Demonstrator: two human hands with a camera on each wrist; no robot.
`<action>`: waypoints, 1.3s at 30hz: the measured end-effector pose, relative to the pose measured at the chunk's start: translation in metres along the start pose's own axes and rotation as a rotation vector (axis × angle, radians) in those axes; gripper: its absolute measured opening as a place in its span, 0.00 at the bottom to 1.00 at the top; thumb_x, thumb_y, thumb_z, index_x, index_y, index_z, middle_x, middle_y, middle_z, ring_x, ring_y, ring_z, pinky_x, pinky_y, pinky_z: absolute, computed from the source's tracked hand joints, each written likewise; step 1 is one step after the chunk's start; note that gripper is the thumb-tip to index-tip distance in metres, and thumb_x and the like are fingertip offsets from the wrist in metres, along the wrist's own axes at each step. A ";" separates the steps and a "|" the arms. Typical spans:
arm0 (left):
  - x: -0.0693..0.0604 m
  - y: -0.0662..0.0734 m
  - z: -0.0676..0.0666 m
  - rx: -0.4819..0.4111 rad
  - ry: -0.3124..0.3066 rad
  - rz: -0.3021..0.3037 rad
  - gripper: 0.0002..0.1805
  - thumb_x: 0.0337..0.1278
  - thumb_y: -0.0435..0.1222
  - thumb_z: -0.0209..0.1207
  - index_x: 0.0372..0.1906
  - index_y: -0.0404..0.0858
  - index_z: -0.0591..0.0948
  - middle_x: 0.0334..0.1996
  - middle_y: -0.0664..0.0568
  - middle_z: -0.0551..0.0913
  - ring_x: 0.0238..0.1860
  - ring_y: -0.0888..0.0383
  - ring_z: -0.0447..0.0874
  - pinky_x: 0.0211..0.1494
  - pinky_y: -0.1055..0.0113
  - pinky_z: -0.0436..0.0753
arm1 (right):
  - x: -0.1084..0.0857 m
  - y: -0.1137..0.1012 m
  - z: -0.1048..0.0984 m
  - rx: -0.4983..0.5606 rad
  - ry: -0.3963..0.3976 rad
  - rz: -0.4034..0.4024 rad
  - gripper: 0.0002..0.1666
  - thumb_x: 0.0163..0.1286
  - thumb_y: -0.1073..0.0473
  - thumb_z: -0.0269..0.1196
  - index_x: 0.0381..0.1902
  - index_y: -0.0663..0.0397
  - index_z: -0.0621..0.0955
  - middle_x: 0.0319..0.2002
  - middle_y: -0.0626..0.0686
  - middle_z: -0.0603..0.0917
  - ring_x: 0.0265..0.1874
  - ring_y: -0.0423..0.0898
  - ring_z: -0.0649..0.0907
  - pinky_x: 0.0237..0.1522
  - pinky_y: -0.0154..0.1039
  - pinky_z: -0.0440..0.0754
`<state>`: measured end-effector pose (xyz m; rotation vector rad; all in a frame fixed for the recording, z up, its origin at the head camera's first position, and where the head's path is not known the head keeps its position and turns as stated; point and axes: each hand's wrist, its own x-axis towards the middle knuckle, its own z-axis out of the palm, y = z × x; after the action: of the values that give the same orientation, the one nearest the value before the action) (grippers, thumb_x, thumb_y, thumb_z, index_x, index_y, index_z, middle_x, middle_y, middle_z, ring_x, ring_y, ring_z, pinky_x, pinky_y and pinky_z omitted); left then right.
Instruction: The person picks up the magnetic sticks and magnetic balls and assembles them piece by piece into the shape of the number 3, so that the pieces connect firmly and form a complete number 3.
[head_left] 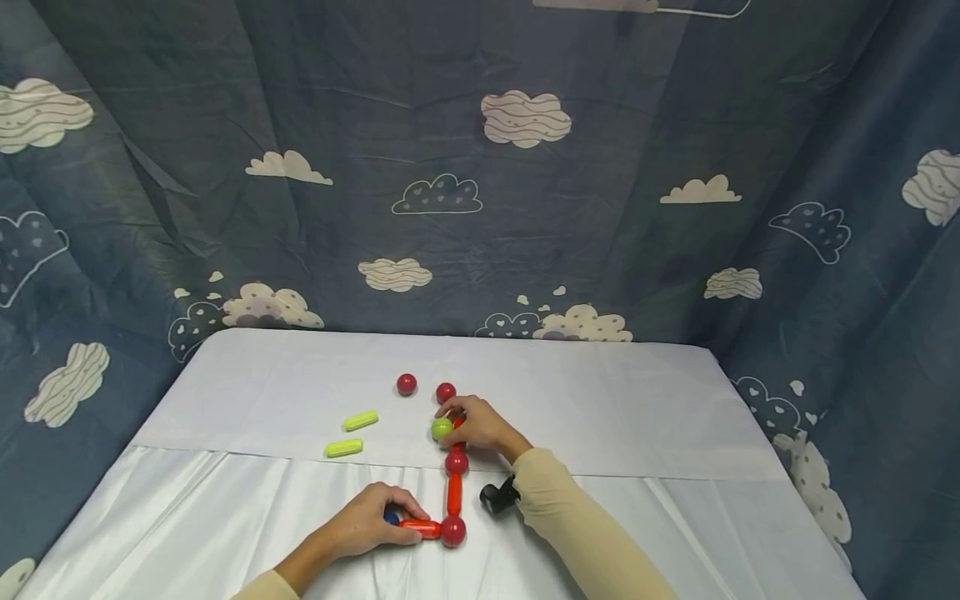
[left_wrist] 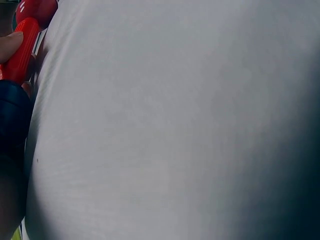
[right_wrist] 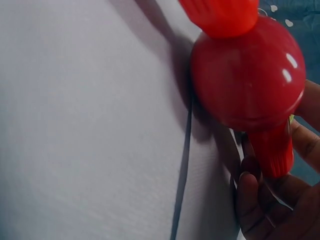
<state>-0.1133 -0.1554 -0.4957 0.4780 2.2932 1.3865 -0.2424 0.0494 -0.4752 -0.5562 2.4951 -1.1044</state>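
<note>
A joined chain of red rods and red balls lies on the white cloth, bending at a corner red ball (head_left: pixel 453 532). My left hand (head_left: pixel 371 522) pinches the short red rod (left_wrist: pixel 22 52) beside that corner; a dark blue ball (left_wrist: pixel 14 112) sits at the rod's other end, partly hidden by fingers. From the corner, a red rod (head_left: pixel 454 495) runs to another red ball (right_wrist: pixel 247 75). Past it, my right hand (head_left: pixel 483 427) has thumb and fingers around a green ball (head_left: pixel 442 429), next to the chain's far red rod (right_wrist: pixel 272 152), which the hand partly covers.
Two loose red balls, one at the left (head_left: pixel 407 384) and one nearer the hand (head_left: pixel 446 392), lie farther back. Two yellow-green rods, an upper one (head_left: pixel 361 421) and a lower one (head_left: pixel 343 448), lie left. A black object (head_left: pixel 498 497) shows by the right sleeve. A cloud-patterned curtain (head_left: pixel 442 250) hangs behind.
</note>
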 end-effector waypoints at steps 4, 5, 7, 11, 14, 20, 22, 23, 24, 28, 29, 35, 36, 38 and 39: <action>0.000 0.000 0.001 0.002 0.000 0.009 0.09 0.48 0.38 0.71 0.36 0.44 0.86 0.35 0.60 0.83 0.38 0.61 0.74 0.46 0.66 0.69 | 0.000 0.000 0.001 -0.014 0.006 0.002 0.22 0.51 0.63 0.75 0.45 0.53 0.82 0.38 0.50 0.79 0.37 0.45 0.75 0.42 0.38 0.77; 0.000 0.000 0.001 0.002 0.001 0.010 0.09 0.48 0.38 0.71 0.36 0.44 0.86 0.35 0.60 0.83 0.38 0.61 0.74 0.45 0.66 0.69 | -0.001 0.000 0.002 -0.016 0.008 0.003 0.22 0.51 0.63 0.75 0.45 0.53 0.82 0.38 0.50 0.79 0.37 0.45 0.75 0.42 0.38 0.77; 0.000 0.000 0.001 0.001 0.003 0.009 0.09 0.48 0.38 0.71 0.36 0.44 0.86 0.35 0.60 0.83 0.39 0.61 0.74 0.46 0.66 0.69 | -0.001 0.000 0.002 -0.018 0.013 0.004 0.22 0.51 0.64 0.75 0.45 0.53 0.82 0.38 0.51 0.79 0.37 0.46 0.75 0.42 0.38 0.77; 0.001 -0.001 0.003 -0.002 0.007 0.002 0.09 0.48 0.39 0.71 0.36 0.44 0.86 0.35 0.60 0.83 0.39 0.60 0.73 0.46 0.64 0.68 | -0.002 0.001 0.002 -0.004 0.027 0.016 0.23 0.51 0.63 0.74 0.46 0.53 0.81 0.40 0.51 0.79 0.38 0.46 0.75 0.41 0.38 0.77; 0.001 -0.001 0.003 0.000 0.008 0.003 0.09 0.48 0.39 0.71 0.36 0.44 0.86 0.35 0.60 0.82 0.39 0.60 0.73 0.46 0.64 0.68 | -0.002 0.004 0.001 0.029 0.043 0.027 0.23 0.52 0.62 0.74 0.46 0.52 0.81 0.40 0.50 0.80 0.38 0.46 0.76 0.40 0.37 0.77; 0.001 -0.001 0.002 0.009 0.007 0.007 0.09 0.48 0.39 0.71 0.36 0.45 0.86 0.35 0.60 0.82 0.39 0.60 0.73 0.46 0.64 0.68 | -0.004 0.007 -0.004 0.174 0.117 0.029 0.21 0.55 0.61 0.73 0.47 0.55 0.82 0.39 0.50 0.81 0.39 0.45 0.78 0.44 0.40 0.77; 0.002 0.000 0.002 0.013 0.005 0.006 0.09 0.48 0.39 0.71 0.36 0.45 0.86 0.35 0.60 0.82 0.39 0.59 0.73 0.46 0.63 0.69 | -0.005 0.008 -0.006 0.225 0.141 0.023 0.21 0.56 0.62 0.72 0.48 0.57 0.81 0.40 0.50 0.82 0.40 0.45 0.79 0.46 0.41 0.78; 0.001 0.000 0.002 0.015 0.005 0.005 0.09 0.48 0.39 0.71 0.36 0.45 0.86 0.35 0.60 0.82 0.39 0.59 0.73 0.46 0.63 0.68 | -0.005 0.009 -0.007 0.249 0.152 0.024 0.21 0.56 0.62 0.72 0.48 0.57 0.81 0.40 0.51 0.83 0.41 0.45 0.80 0.48 0.41 0.78; 0.001 0.000 0.001 0.015 0.004 0.004 0.09 0.48 0.39 0.71 0.36 0.45 0.86 0.35 0.60 0.82 0.39 0.59 0.73 0.46 0.63 0.68 | -0.005 0.010 -0.008 0.267 0.161 0.023 0.21 0.57 0.62 0.71 0.49 0.58 0.81 0.41 0.51 0.83 0.41 0.45 0.81 0.48 0.41 0.78; 0.001 0.001 0.001 0.008 0.002 0.002 0.09 0.48 0.39 0.71 0.36 0.44 0.86 0.35 0.60 0.82 0.39 0.59 0.73 0.46 0.64 0.68 | -0.005 0.011 -0.012 0.320 0.189 0.024 0.22 0.58 0.63 0.70 0.51 0.59 0.79 0.43 0.53 0.83 0.43 0.47 0.81 0.50 0.42 0.79; 0.000 0.001 0.001 0.007 0.002 0.000 0.09 0.48 0.39 0.71 0.36 0.44 0.86 0.35 0.60 0.82 0.39 0.59 0.73 0.46 0.64 0.68 | -0.006 0.011 -0.013 0.331 0.198 0.021 0.22 0.59 0.63 0.70 0.51 0.60 0.79 0.44 0.54 0.83 0.43 0.47 0.81 0.50 0.42 0.79; 0.000 0.001 0.001 0.000 0.003 -0.011 0.09 0.47 0.39 0.71 0.36 0.44 0.86 0.35 0.59 0.82 0.40 0.57 0.72 0.46 0.62 0.68 | -0.005 0.014 -0.018 0.388 0.234 0.017 0.25 0.58 0.68 0.68 0.55 0.61 0.77 0.49 0.59 0.81 0.39 0.48 0.82 0.43 0.40 0.81; 0.000 0.001 0.001 0.000 0.003 -0.012 0.09 0.47 0.39 0.71 0.36 0.44 0.86 0.35 0.59 0.82 0.40 0.57 0.72 0.47 0.62 0.68 | -0.004 0.015 -0.019 0.392 0.234 0.023 0.26 0.58 0.69 0.68 0.56 0.60 0.78 0.49 0.59 0.80 0.38 0.48 0.82 0.41 0.39 0.81; 0.000 0.001 0.000 0.002 0.003 -0.010 0.09 0.47 0.38 0.71 0.36 0.44 0.86 0.35 0.59 0.82 0.39 0.57 0.72 0.46 0.62 0.68 | -0.003 0.016 -0.020 0.389 0.230 0.037 0.25 0.59 0.69 0.68 0.56 0.59 0.78 0.50 0.59 0.79 0.37 0.47 0.81 0.40 0.38 0.81; 0.000 0.001 0.000 0.004 0.003 -0.008 0.09 0.47 0.38 0.71 0.36 0.44 0.86 0.35 0.59 0.82 0.39 0.58 0.72 0.46 0.63 0.68 | -0.003 0.017 -0.020 0.386 0.229 0.039 0.25 0.59 0.69 0.67 0.56 0.59 0.78 0.50 0.59 0.79 0.37 0.47 0.81 0.39 0.38 0.81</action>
<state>-0.1132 -0.1548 -0.4950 0.4681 2.2988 1.3797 -0.2525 0.0739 -0.4748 -0.2817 2.3657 -1.6613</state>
